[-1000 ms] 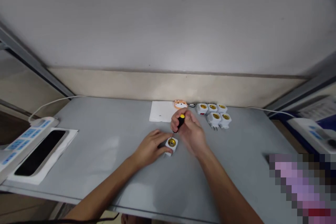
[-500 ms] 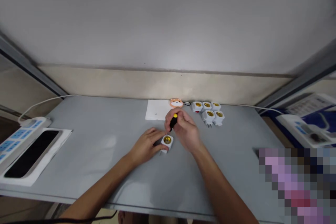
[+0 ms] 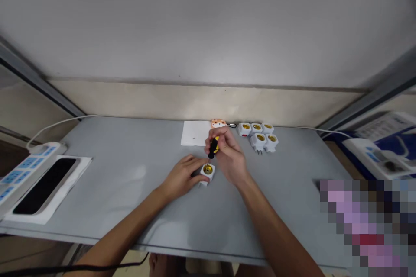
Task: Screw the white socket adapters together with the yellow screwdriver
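Observation:
A white lamp socket [image 3: 208,172] with a gold-coloured inside lies on the grey table, near its middle. My left hand [image 3: 182,177] grips it from the left, fingers along the far side and thumb at the near side. Above it, my right hand [image 3: 227,153] is closed round a black and yellow screwdriver [image 3: 213,147]. The screwdriver points down, and its thin shaft reaches the socket's gold rim; exactly where the tip rests is too small to tell.
Several white sockets [image 3: 259,139] stand at the back right. White paper [image 3: 195,133] and an orange animal-face item [image 3: 218,124] lie at the back. On the left are a phone [image 3: 47,186] and a power strip [image 3: 27,169]; a blurred patch covers the right front.
The screwdriver handle has turned in my right hand, showing more black and yellow. My left hand still holds the socket. The whole view has shifted slightly.

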Demonstrator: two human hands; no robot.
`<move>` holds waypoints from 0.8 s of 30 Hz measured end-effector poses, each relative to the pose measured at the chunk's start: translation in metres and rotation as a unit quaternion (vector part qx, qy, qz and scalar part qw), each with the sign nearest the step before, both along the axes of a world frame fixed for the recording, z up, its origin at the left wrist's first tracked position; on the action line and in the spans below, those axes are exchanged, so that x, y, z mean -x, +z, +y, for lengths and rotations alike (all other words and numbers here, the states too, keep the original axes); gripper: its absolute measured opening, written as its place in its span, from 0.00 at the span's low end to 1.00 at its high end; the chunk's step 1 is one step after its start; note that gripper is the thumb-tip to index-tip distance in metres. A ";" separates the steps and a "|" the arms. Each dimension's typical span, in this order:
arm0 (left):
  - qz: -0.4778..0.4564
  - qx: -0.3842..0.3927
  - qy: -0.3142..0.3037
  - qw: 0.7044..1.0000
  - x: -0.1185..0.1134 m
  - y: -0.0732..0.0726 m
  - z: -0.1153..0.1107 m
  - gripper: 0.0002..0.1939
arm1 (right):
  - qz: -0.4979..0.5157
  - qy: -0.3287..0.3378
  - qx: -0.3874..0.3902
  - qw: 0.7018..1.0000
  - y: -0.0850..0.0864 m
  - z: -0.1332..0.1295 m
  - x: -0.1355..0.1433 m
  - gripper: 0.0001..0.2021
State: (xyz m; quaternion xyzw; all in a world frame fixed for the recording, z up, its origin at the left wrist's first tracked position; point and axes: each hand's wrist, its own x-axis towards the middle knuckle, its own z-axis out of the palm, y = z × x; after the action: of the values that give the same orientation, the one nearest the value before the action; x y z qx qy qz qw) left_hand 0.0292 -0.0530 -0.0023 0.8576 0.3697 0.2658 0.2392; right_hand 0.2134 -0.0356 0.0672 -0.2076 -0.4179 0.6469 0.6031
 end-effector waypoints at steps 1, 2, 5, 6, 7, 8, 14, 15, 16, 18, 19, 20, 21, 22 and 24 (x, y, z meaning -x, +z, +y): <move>0.001 -0.001 0.001 1.000 0.000 0.000 0.000 0.24 | -0.011 0.009 -0.007 1.000 0.000 0.001 -0.001 0.14; 0.002 -0.002 0.003 1.000 0.000 0.000 0.000 0.24 | -0.018 0.021 -0.012 1.000 -0.001 0.001 -0.002 0.15; 0.005 -0.004 0.005 1.000 0.000 0.000 0.000 0.23 | -0.010 0.037 -0.010 0.999 -0.003 -0.002 0.002 0.19; 0.006 -0.003 0.004 1.000 -0.001 0.000 0.000 0.22 | -0.005 0.034 -0.007 0.999 -0.004 -0.004 0.005 0.19; 0.008 -0.002 0.003 1.000 -0.001 0.001 0.000 0.21 | -0.002 0.031 -0.006 0.999 -0.004 -0.006 0.008 0.18; 0.008 -0.002 0.003 1.000 -0.001 0.001 0.000 0.21 | 0.002 0.030 -0.011 1.000 -0.004 -0.008 0.010 0.17; 0.002 -0.014 -0.004 1.000 -0.001 0.000 0.000 0.21 | -0.004 0.001 -0.058 0.998 -0.004 -0.010 0.013 0.13; 0.004 -0.013 -0.004 1.000 -0.001 0.000 0.000 0.20 | -0.020 0.004 -0.063 0.998 -0.003 -0.009 0.010 0.11; 0.006 -0.012 -0.003 1.000 -0.001 0.000 0.000 0.20 | -0.038 0.013 -0.067 0.997 -0.003 -0.008 0.008 0.09; 0.009 -0.010 0.001 1.000 -0.001 0.000 0.000 0.20 | -0.062 0.034 -0.065 0.995 -0.002 -0.006 0.003 0.13; 0.008 -0.009 0.002 1.000 -0.001 0.000 0.000 0.20 | -0.062 0.042 -0.060 0.995 -0.002 -0.005 0.002 0.15; 0.005 -0.007 0.003 1.000 -0.001 0.001 0.000 0.20 | -0.057 0.046 -0.052 0.996 -0.002 -0.005 0.002 0.16; 0.001 -0.004 0.002 1.000 -0.002 0.001 0.000 0.21 | -0.049 0.047 -0.047 0.997 -0.002 -0.006 0.003 0.17; -0.004 -0.001 0.002 1.000 -0.002 0.001 0.000 0.21 | -0.041 0.044 -0.046 0.997 -0.002 -0.007 0.004 0.17; -0.009 0.010 0.001 1.000 -0.002 0.002 0.001 0.21 | -0.039 0.039 -0.050 0.997 -0.003 -0.009 0.007 0.15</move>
State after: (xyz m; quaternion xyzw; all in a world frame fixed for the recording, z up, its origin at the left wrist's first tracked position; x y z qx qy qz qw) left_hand 0.0311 -0.0525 -0.0007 0.8523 0.3708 0.2704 0.2508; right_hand 0.2059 -0.0449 0.0647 -0.1855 -0.4804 0.6399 0.5704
